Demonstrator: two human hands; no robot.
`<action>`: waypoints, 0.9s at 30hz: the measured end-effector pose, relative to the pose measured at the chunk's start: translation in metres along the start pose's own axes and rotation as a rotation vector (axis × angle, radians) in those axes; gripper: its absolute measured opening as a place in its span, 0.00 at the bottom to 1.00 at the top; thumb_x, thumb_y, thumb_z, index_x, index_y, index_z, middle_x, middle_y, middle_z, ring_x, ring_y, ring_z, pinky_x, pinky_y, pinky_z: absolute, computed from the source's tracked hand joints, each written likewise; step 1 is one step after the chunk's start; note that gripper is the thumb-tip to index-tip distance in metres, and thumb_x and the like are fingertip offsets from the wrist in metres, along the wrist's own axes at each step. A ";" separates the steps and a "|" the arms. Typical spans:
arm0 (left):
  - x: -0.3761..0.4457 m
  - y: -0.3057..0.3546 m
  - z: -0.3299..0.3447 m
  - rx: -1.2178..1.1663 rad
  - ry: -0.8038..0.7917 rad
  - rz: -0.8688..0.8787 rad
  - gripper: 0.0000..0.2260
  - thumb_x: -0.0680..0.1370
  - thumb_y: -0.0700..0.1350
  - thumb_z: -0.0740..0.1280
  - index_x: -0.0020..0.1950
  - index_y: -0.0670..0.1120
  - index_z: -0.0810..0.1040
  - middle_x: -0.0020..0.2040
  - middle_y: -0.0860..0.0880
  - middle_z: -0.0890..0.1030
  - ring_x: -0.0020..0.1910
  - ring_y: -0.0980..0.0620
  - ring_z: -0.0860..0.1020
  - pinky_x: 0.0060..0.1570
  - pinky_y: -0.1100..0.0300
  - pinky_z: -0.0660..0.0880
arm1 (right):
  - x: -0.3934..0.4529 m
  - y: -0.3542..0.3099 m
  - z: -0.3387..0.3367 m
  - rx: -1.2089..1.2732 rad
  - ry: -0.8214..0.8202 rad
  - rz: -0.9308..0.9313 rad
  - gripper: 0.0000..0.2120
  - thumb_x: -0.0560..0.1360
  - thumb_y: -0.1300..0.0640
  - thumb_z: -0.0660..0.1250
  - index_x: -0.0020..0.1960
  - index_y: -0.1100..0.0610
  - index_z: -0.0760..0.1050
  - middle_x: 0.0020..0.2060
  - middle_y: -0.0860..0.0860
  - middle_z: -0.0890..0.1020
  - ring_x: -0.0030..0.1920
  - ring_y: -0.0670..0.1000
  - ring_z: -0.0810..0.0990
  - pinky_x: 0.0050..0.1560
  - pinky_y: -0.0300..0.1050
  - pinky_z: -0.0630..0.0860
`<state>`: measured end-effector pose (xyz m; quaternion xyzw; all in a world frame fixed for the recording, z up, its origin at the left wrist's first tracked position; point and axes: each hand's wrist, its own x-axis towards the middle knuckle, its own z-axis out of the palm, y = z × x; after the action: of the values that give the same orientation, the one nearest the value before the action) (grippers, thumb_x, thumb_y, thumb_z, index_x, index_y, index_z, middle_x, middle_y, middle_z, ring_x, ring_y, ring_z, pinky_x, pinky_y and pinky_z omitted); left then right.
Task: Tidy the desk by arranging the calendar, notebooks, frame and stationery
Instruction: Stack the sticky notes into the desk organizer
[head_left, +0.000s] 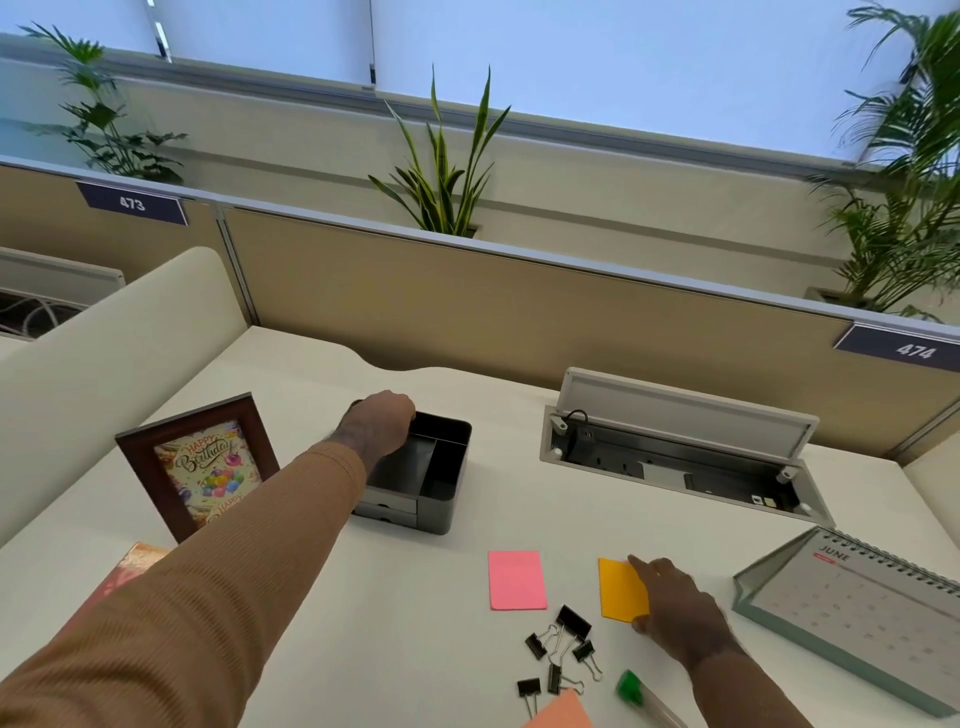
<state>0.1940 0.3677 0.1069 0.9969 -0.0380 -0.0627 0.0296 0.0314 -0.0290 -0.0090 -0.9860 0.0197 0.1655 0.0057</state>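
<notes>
1. Left hand (375, 427): grip curled over the near-left rim of the black organiser box (423, 475), mid-bench.
2. Right hand (675, 605): grip pinching the orange sticky pad (620, 590) at its right edge.
3. Pink sticky pad (517, 580): flat, left of the orange one.
4. Binder clips (563, 647): scattered just below both pads.
5. Picture frame (200, 465): upright, left of the box.
6. Calendar (862, 608): lying at right on the bench (311, 597).

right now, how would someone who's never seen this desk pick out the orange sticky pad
Start at the desk calendar lying at the right edge of the white desk. Just left of it, the right hand holds the orange sticky pad. Its neighbour, the pink pad, lies untouched further left.
</notes>
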 end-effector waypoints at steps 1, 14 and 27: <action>-0.002 0.001 -0.001 -0.003 -0.003 -0.004 0.17 0.75 0.34 0.60 0.60 0.45 0.79 0.56 0.44 0.81 0.56 0.44 0.78 0.56 0.53 0.76 | -0.001 0.000 -0.001 -0.007 -0.008 0.004 0.40 0.72 0.42 0.67 0.77 0.47 0.50 0.70 0.50 0.65 0.67 0.53 0.69 0.61 0.50 0.72; -0.041 0.004 -0.011 -0.172 0.189 0.016 0.21 0.76 0.35 0.60 0.70 0.42 0.71 0.68 0.44 0.74 0.67 0.45 0.71 0.66 0.55 0.66 | -0.014 0.005 -0.003 0.151 -0.027 0.115 0.39 0.61 0.35 0.74 0.65 0.49 0.64 0.59 0.51 0.69 0.59 0.54 0.73 0.55 0.50 0.75; -0.093 0.035 0.008 -0.354 0.388 0.214 0.20 0.78 0.37 0.58 0.71 0.44 0.71 0.70 0.48 0.73 0.71 0.53 0.69 0.71 0.61 0.64 | -0.029 0.012 0.009 0.383 0.094 0.134 0.20 0.74 0.49 0.67 0.65 0.50 0.70 0.57 0.52 0.77 0.59 0.55 0.75 0.57 0.53 0.75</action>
<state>0.0985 0.3396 0.1123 0.9599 -0.1250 0.1273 0.2163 0.0004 -0.0401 -0.0076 -0.9700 0.1164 0.1128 0.1813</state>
